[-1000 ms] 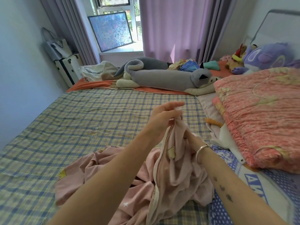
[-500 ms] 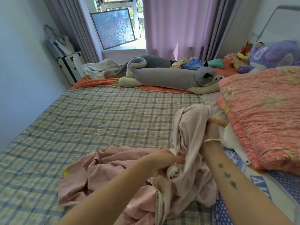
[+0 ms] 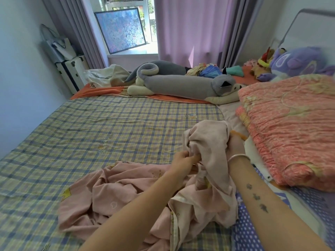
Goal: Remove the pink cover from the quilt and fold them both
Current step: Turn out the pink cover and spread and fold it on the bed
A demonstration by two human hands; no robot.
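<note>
The pink cover (image 3: 116,194) lies crumpled on the checked bed sheet (image 3: 101,134), near the front. One part of it is lifted into a hump at the right. My right hand (image 3: 233,144) is mostly hidden inside and behind that hump, holding it up, with a bracelet at the wrist. My left hand (image 3: 183,158) pinches the cover's edge just left of the hump. The folded orange-pink quilt (image 3: 293,124) rests on the right side of the bed, apart from both hands.
A long grey cat plush (image 3: 181,84) lies across the far side of the bed. A purple plush (image 3: 297,62) and other toys sit at the far right. A blue dotted cloth (image 3: 248,230) lies under my right forearm. The wall runs along the left.
My left hand dropped from the raised fabric and now pinches the cover lower down. My right hand pushed up inside the cover, lifting it into a hump.
</note>
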